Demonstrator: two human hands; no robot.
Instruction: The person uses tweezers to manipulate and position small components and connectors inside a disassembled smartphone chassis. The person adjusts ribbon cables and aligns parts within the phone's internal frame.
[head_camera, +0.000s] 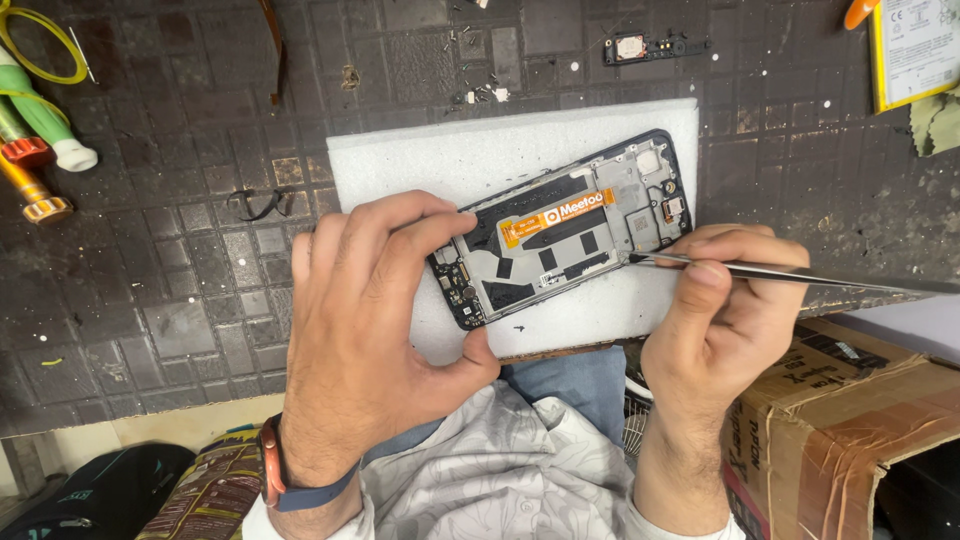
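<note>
On white foam (400, 165), left fingers (400, 235) grip phone frame (570, 235); right fingers (715, 270) pinch tweezers (800, 277).

The table (150, 300) is covered with a dark, worn mat marked in a grid of small squares, scuffed and speckled with pale flecks. Light falls evenly from above and casts soft shadows. Its front edge runs along the bottom left, where a pale strip shows. Below that edge, at the lower left, sits a dark bag (100, 495). At the lower right a brown cardboard box (850, 420) bound with tape stands beside the table, its top flap tilted. No wall, window or floor can be made out.
</note>
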